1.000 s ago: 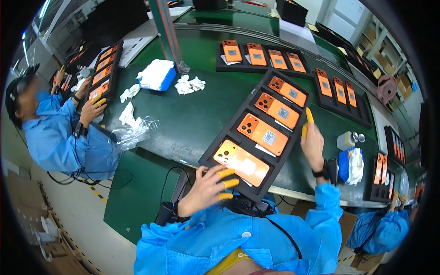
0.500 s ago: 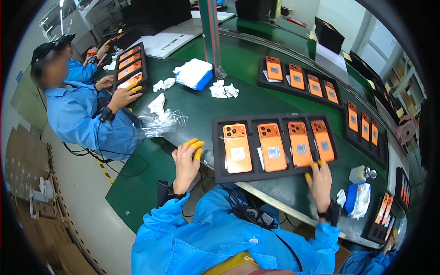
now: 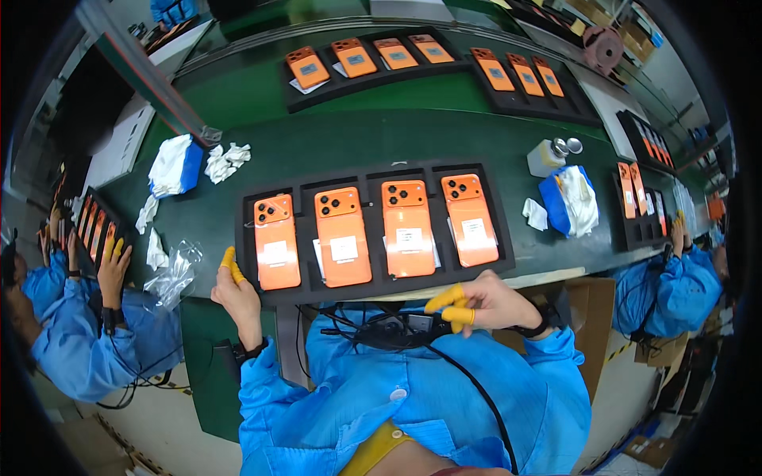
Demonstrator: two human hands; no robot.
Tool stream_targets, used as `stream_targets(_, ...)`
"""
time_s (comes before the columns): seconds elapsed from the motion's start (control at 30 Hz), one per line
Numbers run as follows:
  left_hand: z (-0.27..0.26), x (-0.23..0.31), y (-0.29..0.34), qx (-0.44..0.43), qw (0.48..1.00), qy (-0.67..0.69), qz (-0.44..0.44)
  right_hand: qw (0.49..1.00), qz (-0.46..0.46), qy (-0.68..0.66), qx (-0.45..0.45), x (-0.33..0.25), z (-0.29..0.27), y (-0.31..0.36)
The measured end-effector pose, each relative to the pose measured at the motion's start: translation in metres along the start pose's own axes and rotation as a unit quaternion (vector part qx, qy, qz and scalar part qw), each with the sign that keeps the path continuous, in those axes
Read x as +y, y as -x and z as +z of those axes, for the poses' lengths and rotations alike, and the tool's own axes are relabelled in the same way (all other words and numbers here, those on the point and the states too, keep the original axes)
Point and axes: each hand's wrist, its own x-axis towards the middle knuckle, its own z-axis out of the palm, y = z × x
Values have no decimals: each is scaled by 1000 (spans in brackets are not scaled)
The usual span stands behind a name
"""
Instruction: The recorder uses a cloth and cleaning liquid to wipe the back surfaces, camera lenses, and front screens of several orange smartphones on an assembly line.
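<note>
In front of me a black foam tray (image 3: 373, 295) lies near the bench's front edge, with a row of orange phones in its slots. Their backs face up, each with a white label; among them are the leftmost phone (image 3: 275, 230) and the rightmost phone (image 3: 468, 208). White paper slips peek out beside some phones. My left hand (image 3: 236, 297) is at the tray's lower left corner, fingers stretched along its side; contact is unclear. Just off the tray's front edge is my right hand (image 3: 484, 303), its fingers pointing left with nothing visible in them. Yellow finger cots cover fingertips on both hands.
Farther back stand two more phone trays (image 3: 381, 77) (image 3: 548, 109). Blue boxes of white wipes (image 3: 176, 165) (image 3: 570, 200) flank my tray. A dispenser bottle (image 3: 546, 159) stands at right, crumpled clear plastic (image 3: 176, 274) at left. Co-workers in blue (image 3: 111, 341) (image 3: 667, 289) sit on both sides.
The view has turned to the right. My left hand has come to the tray's left side. My right hand has left the tray's front edge and its fingers now point left.
</note>
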Motion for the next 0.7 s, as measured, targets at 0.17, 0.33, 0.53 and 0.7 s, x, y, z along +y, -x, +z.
stream_targets(0.17, 5, 0, -11, 15, 993, 112, 36, 874, -12, 405, 269, 40, -21, 3)
stream_targets(0.33, 16, 2, -10, 20, 992, 73, 102, 812, 76, 394, 423, 81, -33, -1)
stream_targets(0.53, -6, -13, -33, -5, 999, -8, 45, 863, 111, 233, 434, 73, -7, 9)
stream_targets(0.7, 2, -5, -39, 27, 983, -155, 92, 839, 100, 269, 462, 81, -32, 32)
